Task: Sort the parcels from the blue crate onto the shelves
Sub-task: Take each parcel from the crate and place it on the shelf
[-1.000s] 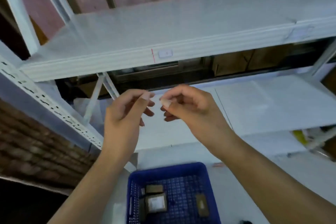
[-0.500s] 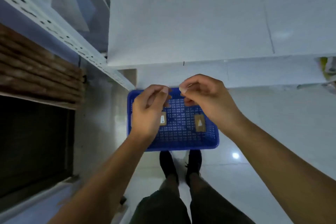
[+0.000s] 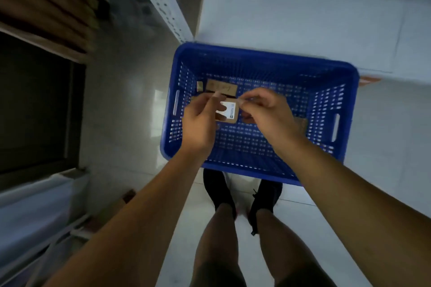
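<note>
Labelled parcel (image 3: 229, 111): lay in blue crate (image 3: 345, 91), directly below our left hand (image 3: 201, 121) and right hand (image 3: 268, 112); both pinched, contents indiscernible; left nearer; long axis unclear.

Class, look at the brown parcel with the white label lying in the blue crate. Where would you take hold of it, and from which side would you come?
Grip the labelled parcel by its two opposite side edges, coming straight down from above. It lies flat, label up, on the floor of the blue crate, whose high walls block a sideways reach. Both the left hand and the right hand already hover over it.
</note>
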Available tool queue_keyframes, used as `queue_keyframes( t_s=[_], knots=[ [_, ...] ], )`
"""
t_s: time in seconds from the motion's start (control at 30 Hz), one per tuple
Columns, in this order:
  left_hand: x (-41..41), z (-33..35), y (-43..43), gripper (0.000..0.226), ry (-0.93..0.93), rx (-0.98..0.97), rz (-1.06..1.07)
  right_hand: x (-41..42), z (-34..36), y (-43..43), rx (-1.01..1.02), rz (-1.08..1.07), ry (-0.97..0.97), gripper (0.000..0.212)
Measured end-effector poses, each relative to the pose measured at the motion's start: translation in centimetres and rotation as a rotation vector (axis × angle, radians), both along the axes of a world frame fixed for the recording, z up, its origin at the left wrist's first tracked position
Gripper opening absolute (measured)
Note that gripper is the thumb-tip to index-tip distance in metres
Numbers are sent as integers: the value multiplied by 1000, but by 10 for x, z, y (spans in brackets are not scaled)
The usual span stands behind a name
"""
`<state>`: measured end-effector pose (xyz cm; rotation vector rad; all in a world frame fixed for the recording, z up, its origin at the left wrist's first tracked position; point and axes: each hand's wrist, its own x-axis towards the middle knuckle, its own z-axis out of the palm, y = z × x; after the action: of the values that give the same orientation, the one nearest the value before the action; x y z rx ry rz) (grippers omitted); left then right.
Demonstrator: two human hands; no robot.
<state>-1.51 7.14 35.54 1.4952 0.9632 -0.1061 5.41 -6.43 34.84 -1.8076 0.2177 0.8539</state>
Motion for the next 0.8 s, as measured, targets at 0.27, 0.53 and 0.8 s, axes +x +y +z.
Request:
queue_keyframes(
  t_s=[0.27,0.53,0.8],
  knots=[
    [5,-210,20,39,278,-64,-21,-6,-208,19,-102,-7,79,33],
    [22,-353,52,89,426,140,-134,13,-369,36,-302,113,108,74],
    [32,-392,55,78,548,331,-142,14,-424,46,-203,-75,311,61]
  ],
)
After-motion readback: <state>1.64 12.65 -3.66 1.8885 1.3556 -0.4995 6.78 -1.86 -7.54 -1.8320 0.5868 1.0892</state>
